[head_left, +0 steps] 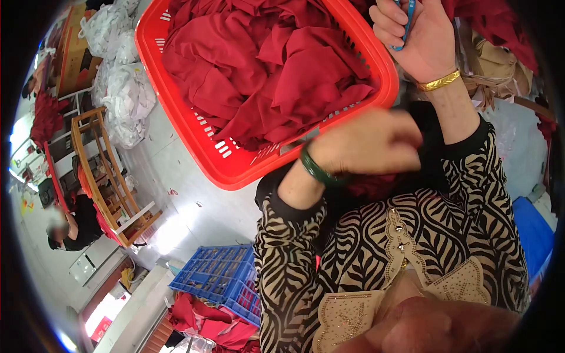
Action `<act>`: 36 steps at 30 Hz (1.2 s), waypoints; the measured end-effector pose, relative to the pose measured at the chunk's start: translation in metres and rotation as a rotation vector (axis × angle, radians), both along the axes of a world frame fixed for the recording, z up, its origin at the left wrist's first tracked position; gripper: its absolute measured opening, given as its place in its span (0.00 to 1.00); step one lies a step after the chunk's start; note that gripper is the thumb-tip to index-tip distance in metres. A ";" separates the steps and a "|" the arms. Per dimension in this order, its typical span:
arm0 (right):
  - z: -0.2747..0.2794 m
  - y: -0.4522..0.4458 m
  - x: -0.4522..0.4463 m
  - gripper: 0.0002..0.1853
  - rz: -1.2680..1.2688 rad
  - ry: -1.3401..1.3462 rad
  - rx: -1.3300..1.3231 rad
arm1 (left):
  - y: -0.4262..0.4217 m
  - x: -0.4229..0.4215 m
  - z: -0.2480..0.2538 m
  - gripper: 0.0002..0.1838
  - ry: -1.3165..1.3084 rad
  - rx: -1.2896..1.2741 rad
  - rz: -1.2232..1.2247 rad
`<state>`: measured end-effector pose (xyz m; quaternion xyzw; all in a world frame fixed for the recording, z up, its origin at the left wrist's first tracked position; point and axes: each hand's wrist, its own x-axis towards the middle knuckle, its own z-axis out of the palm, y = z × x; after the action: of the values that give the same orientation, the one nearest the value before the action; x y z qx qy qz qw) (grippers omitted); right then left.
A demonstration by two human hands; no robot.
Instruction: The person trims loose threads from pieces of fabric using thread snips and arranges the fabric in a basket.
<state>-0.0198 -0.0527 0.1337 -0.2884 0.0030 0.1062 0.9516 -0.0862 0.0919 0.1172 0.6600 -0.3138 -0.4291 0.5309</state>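
My right hand [421, 44], with a gold bracelet at the wrist, is closed around blue thread snips [407, 25] beside the basket's right edge. My left hand [368, 144], wearing a dark green bangle, is smeared by motion above my lap, close to the basket's near rim. Its fingers are too blurred to show whether they hold anything. A red plastic basket [226, 176] in front of me is heaped with dark red cloth pieces [265, 70]. Some dark red fabric [374, 186] shows on my lap beneath the left hand.
Blue crates [215, 273] stand at lower left beside red cloth [215, 320]. A wooden frame [109, 176] and white plastic bags [123, 97] are further left. Another person [85, 223] is at the far left. Tan and red fabric [500, 62] lies at upper right.
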 end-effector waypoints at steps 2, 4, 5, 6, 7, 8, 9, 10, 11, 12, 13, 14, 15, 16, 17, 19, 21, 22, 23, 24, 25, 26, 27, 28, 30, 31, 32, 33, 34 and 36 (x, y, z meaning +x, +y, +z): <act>-0.003 0.003 0.000 0.23 0.049 0.014 -0.035 | 0.013 0.024 -0.052 0.19 -0.818 0.245 0.500; -0.012 0.004 -0.001 0.22 0.143 0.001 -0.103 | 0.035 0.043 -0.073 0.37 -1.066 0.695 0.759; -0.014 0.005 -0.002 0.19 0.171 -0.015 -0.148 | 0.044 0.049 -0.086 0.39 -0.949 0.762 0.742; -0.015 0.004 -0.003 0.19 0.184 -0.001 -0.165 | 0.048 0.050 -0.099 0.32 -0.668 0.803 0.630; -0.016 0.003 -0.004 0.18 0.197 0.012 -0.186 | 0.047 0.049 -0.109 0.27 -0.592 0.777 0.410; -0.016 0.002 -0.003 0.18 0.209 0.027 -0.209 | 0.038 0.049 -0.113 0.22 -0.509 0.744 0.191; -0.015 0.001 -0.002 0.17 0.196 0.024 -0.201 | 0.023 0.041 -0.119 0.17 -0.468 0.590 0.147; -0.014 0.001 -0.001 0.17 0.178 0.014 -0.218 | 0.007 0.026 -0.119 0.13 -0.421 0.436 0.100; -0.014 0.001 0.000 0.17 0.162 0.008 -0.233 | -0.010 0.010 -0.111 0.12 -0.583 0.583 0.193; -0.013 0.001 0.000 0.17 0.146 0.005 -0.247 | -0.012 0.011 -0.103 0.12 -0.551 0.549 0.194; -0.012 0.003 -0.001 0.16 0.139 0.027 -0.236 | -0.010 0.013 -0.095 0.12 -0.519 0.516 0.193; -0.008 0.004 -0.003 0.16 0.149 0.067 -0.227 | -0.005 0.015 -0.087 0.12 -0.491 0.484 0.193; -0.002 0.005 -0.004 0.15 0.158 0.102 -0.218 | 0.005 0.023 -0.078 0.13 -0.498 0.447 0.165; 0.001 0.005 -0.006 0.15 0.163 0.134 -0.209 | 0.017 0.031 -0.067 0.13 -0.417 0.482 0.250; 0.002 0.005 -0.006 0.14 0.162 0.146 -0.234 | 0.032 0.042 -0.075 0.11 -0.499 0.517 0.348; 0.003 0.005 -0.005 0.13 0.161 0.166 -0.285 | 0.058 0.054 -0.077 0.08 -0.778 0.591 0.821; 0.002 0.004 -0.005 0.12 0.185 0.182 -0.295 | 0.087 0.066 -0.090 0.13 -0.852 0.840 0.933; 0.001 0.005 -0.005 0.11 0.199 0.188 -0.300 | 0.096 0.069 -0.100 0.19 -0.819 0.949 0.902; -0.005 0.007 -0.005 0.11 0.187 0.160 -0.336 | 0.098 0.069 -0.110 0.22 -0.848 0.998 0.879; -0.013 0.010 -0.006 0.11 0.173 0.134 -0.373 | 0.097 0.068 -0.121 0.25 -0.875 1.045 0.854; -0.019 0.011 -0.006 0.11 0.158 0.106 -0.412 | 0.095 0.065 -0.134 0.24 -0.974 1.006 0.842; -0.021 0.010 -0.005 0.10 0.170 0.099 -0.418 | 0.089 0.065 -0.139 0.24 -1.073 0.962 0.829; -0.022 0.007 -0.004 0.09 0.181 0.093 -0.426 | 0.085 0.068 -0.143 0.20 -1.127 0.894 0.825; -0.023 0.005 -0.003 0.08 0.190 0.089 -0.434 | 0.083 0.075 -0.147 0.18 -1.068 0.759 0.875; -0.022 0.004 -0.001 0.08 0.155 0.094 -0.426 | 0.082 0.090 -0.141 0.13 -0.939 0.495 0.954; -0.023 0.005 -0.001 0.08 0.141 0.097 -0.417 | 0.080 0.095 -0.123 0.08 -0.455 0.289 1.126; -0.022 0.006 -0.001 0.08 0.144 0.099 -0.424 | 0.081 0.094 -0.105 0.05 0.021 -0.057 1.241; -0.020 0.008 -0.002 0.08 0.148 0.101 -0.429 | 0.081 0.093 -0.092 0.06 0.189 -0.339 1.297; -0.020 0.009 -0.002 0.08 0.151 0.103 -0.435 | 0.082 0.092 -0.086 0.06 0.359 -0.624 1.332; -0.022 0.008 -0.003 0.08 0.176 0.100 -0.476 | 0.090 0.094 -0.080 0.08 0.429 -0.712 1.264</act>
<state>-0.0223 -0.0443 0.1115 -0.4977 0.0496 0.1992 0.8427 0.0073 0.1818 0.0375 0.4048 0.1151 -0.0347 0.9065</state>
